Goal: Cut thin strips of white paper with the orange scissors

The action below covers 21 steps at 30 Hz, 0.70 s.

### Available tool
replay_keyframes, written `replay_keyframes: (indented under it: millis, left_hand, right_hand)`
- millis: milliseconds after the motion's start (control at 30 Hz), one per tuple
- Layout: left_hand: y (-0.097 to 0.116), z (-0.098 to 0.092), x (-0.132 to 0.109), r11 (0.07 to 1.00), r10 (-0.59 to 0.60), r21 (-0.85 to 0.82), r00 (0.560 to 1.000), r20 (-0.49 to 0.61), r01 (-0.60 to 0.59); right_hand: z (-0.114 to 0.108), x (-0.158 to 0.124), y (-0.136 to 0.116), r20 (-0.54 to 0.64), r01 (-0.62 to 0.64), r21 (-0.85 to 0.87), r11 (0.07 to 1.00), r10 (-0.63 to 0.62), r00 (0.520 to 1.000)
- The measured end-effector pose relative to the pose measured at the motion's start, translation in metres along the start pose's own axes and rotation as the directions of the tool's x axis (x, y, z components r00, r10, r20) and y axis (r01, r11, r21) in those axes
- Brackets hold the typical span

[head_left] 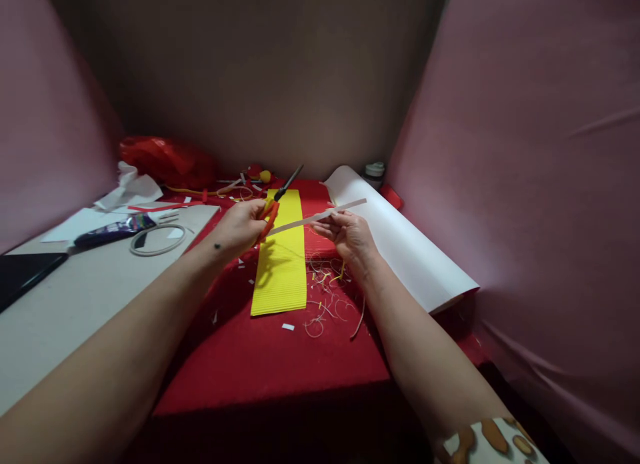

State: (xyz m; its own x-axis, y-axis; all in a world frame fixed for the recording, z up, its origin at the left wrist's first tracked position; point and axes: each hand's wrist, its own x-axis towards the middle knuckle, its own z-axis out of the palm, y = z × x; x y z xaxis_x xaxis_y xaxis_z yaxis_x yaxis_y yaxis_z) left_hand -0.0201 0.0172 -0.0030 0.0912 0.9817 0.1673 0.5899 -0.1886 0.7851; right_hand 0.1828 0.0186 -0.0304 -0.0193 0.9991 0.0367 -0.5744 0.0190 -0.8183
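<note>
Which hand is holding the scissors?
The left hand, closed around the handles of the scissors; the right hand holds a thin pale strip instead.

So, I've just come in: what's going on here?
A person holds scissors in the left hand and a thin strip in the right hand, above a yellow sheet on red cloth. The blades point away, off the strip. Loose threads lie beside the sheet; a white roll lies further right.
</note>
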Motion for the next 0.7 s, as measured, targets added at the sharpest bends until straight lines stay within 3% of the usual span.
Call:
replay_keyframes:
  millis: [67, 133, 367, 500, 700]
  left_hand:
    - [-0.007, 0.005, 0.004, 0.99, -0.01, -0.137, 0.995, 0.097, 0.023]
    - [-0.015, 0.008, 0.007, 0.978, -0.004, -0.204, 0.992, 0.128, 0.03]
    - [-0.032, 0.01, 0.016, 0.982, -0.05, -0.174, 0.99, 0.131, 0.073]
    - [-0.022, 0.005, 0.011, 0.973, -0.105, -0.189, 0.985, 0.136, 0.13]
    - [0.0, 0.009, 0.0, 0.959, -0.094, -0.256, 0.989, 0.113, 0.12]
  right_hand:
    - [-0.001, 0.0, -0.002, -0.004, 0.0, 0.004, 1.0, 0.0, 1.0]
    - [-0.002, 0.001, -0.004, -0.012, 0.005, 0.006, 1.0, -0.005, 1.0]
    - [-0.011, 0.007, -0.006, -0.073, 0.058, 0.02, 0.998, -0.057, 0.996]
    - [-0.013, 0.008, -0.004, -0.086, 0.104, 0.025, 0.994, -0.102, 0.991]
    - [-0.002, -0.002, 0.01, 0.089, 0.041, -0.1, 0.994, -0.032, 0.996]
